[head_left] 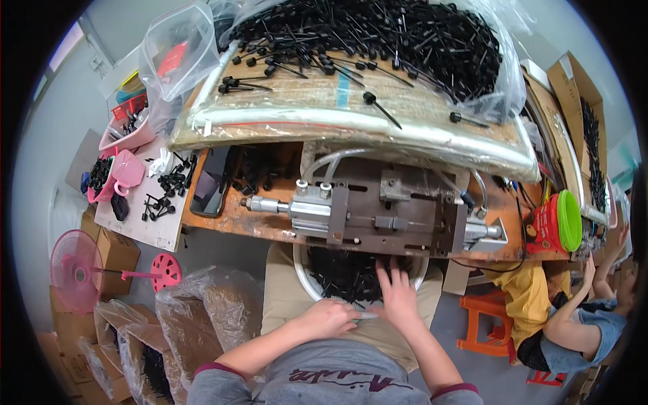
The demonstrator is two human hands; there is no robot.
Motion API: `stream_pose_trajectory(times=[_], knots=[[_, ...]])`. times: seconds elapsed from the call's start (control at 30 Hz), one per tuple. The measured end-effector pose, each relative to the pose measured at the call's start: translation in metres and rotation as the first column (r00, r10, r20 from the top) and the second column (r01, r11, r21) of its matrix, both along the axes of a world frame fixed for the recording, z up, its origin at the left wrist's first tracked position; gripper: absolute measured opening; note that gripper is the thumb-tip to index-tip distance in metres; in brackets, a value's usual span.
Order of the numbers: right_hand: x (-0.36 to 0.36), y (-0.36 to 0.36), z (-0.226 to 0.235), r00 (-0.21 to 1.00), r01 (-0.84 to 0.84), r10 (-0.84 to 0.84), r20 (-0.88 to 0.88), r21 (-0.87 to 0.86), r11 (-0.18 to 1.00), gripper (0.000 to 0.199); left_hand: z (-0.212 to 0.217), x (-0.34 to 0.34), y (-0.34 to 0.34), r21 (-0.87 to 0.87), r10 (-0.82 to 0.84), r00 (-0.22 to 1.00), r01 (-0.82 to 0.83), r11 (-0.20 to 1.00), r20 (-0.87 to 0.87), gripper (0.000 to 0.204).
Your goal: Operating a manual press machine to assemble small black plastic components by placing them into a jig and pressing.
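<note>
A white round basin (302, 275) rests between my thighs, under the front edge of the workbench. It holds many black plastic parts with thin stems (347, 273). My left hand (329, 318) lies at the basin's near rim, its fingers bent and close together on the edge. Reaching in over the right side, my right hand (397, 293) has its fingers spread and pointing away from me, touching the black parts. Its thumb is near the rim. Directly above the basin sits a metal clamping fixture (395, 223) with a pneumatic cylinder at each end.
A plastic-covered sloping tray (270, 121) heaped with black parts stands behind the fixture. A phone (210, 182) and pink baskets (128, 138) are left; a red bucket with green rim (569, 212) is right. A pink fan (76, 270) and bagged boxes stand lower left. A co-worker (574, 324) sits right.
</note>
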State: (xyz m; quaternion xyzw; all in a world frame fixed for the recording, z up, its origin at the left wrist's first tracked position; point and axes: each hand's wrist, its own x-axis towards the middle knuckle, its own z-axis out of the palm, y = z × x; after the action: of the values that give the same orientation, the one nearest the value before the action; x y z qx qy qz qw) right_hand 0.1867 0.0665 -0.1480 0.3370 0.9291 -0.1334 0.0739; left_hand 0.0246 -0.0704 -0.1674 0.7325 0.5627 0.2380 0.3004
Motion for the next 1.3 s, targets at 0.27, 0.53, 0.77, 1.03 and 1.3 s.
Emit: stream_pose_trajectory(times=[0.27,0.53,0.77,1.03,1.3], knots=[[-0.092,0.059,0.190,0.511,-0.317,0.272,-0.816,0.115,0.941,0.019,0.113,-0.057,0.012,0.461,0.287,0.934,-0.355,0.813,0.212,0.020],[-0.319,0.196,0.234,0.717,-0.019,0.342,-0.608,0.473,0.881,0.073,0.081,-0.039,-0.011,0.500,0.248,0.944,-0.325,0.803,0.216,0.030],[-0.413,0.208,0.238,0.979,0.058,0.017,-0.202,0.359,0.932,0.097,0.058,-0.059,-0.049,0.381,0.456,0.857,-0.515,0.768,0.241,0.034],[-0.406,0.210,0.236,0.995,0.026,0.008,-0.103,0.320,0.947,0.083,0.060,-0.063,-0.034,0.401,0.437,0.871,-0.491,0.774,0.222,0.035],[-0.343,0.222,0.239,0.945,-0.274,0.313,-0.091,0.299,0.914,0.072,0.053,-0.055,-0.031,0.452,0.393,0.901,-0.432,0.781,0.183,0.039]])
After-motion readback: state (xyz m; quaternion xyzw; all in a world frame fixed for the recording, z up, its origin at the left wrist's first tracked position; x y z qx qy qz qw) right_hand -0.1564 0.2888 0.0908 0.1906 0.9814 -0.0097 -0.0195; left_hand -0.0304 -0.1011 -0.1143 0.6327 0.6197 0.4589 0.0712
